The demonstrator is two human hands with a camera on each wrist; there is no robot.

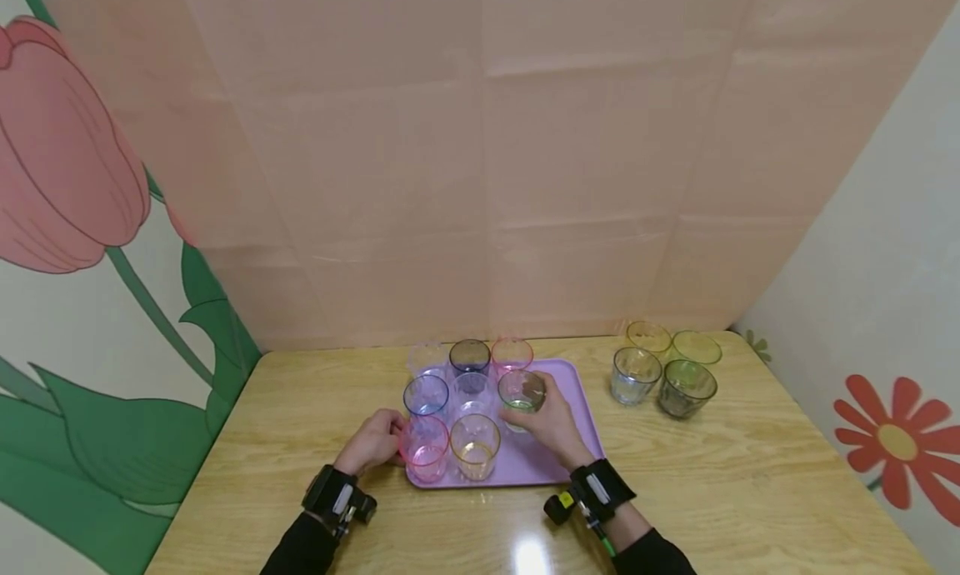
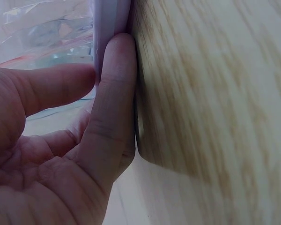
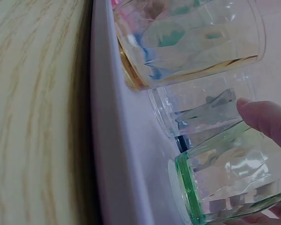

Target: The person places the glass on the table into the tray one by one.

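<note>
A purple tray [image 1: 547, 454] lies on the table with several clear tinted glasses standing on it. My left hand [image 1: 377, 438] is at the tray's left edge, beside a pink glass [image 1: 426, 450]; in the left wrist view its thumb and a finger pinch the tray's rim [image 2: 110, 18]. My right hand [image 1: 555, 421] grips a green glass [image 3: 234, 183] by its sides, at the right end of the middle row. That glass leans slightly, its green base close over the tray. An amber glass [image 1: 475, 448] and a colourless glass [image 1: 474, 394] stand to its left.
To the right of the tray, a separate group on the table includes a clear glass [image 1: 635, 377], a dark glass [image 1: 686, 389], an amber glass [image 1: 648, 337] and a yellow-green glass [image 1: 697, 347]. A covered wall [image 1: 487, 183] rises behind the table.
</note>
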